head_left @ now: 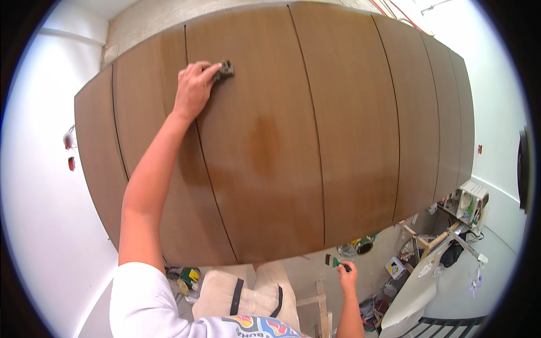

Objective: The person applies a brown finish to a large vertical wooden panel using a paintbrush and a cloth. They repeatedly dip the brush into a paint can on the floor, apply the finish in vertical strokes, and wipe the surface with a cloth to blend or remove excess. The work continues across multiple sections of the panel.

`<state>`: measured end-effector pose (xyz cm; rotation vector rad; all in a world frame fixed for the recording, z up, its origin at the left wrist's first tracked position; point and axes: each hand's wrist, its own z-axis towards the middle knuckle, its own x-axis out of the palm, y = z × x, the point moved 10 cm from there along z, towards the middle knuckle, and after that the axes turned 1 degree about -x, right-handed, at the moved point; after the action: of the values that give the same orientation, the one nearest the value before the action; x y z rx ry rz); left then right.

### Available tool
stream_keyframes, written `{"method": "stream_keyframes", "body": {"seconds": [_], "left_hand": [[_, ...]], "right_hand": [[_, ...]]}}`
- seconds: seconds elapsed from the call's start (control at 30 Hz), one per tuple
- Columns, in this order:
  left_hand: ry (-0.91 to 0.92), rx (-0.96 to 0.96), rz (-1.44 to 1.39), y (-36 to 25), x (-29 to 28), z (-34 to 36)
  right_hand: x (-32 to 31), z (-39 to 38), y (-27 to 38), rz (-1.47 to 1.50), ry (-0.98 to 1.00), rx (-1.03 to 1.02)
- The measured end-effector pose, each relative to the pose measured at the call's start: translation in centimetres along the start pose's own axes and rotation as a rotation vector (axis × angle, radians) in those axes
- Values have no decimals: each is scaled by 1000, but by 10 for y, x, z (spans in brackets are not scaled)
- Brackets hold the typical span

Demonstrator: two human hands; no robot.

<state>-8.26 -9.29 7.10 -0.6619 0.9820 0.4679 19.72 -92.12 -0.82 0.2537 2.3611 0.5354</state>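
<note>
My left hand (pixel 194 84) reaches up near the top of a large brown panelled surface (pixel 360 129), fingers closed on a small dark grey pad (pixel 226 70), possibly a cloth, against the surface beside a groove. The surface is divided by several long dark grooves, with darker glossy patches at its middle. Low at the right, my right hand (pixel 348 273) grips a small brush (pixel 336 261) with a green handle and dark bristles, just below the surface's lower edge, apart from it.
White walls (pixel 39 146) stand either side. Below the panels are cans (pixel 363 243), a wooden frame (pixel 322 307), a white crate (pixel 470 200), a leaning pale board (pixel 417 290) and assorted clutter. Orange cords (pixel 394 14) lie beyond the top edge. My legs show at the bottom.
</note>
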Motion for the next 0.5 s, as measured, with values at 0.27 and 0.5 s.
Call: {"method": "stream_keyframes", "body": {"seconds": [0.27,0.5], "left_hand": [[2,-220,149,154,60,176],[63,-157,-21,89,55,154]], "right_hand": [[1,34,77,79,-25,-7],[-11,25,73,13,-15,-8]]}}
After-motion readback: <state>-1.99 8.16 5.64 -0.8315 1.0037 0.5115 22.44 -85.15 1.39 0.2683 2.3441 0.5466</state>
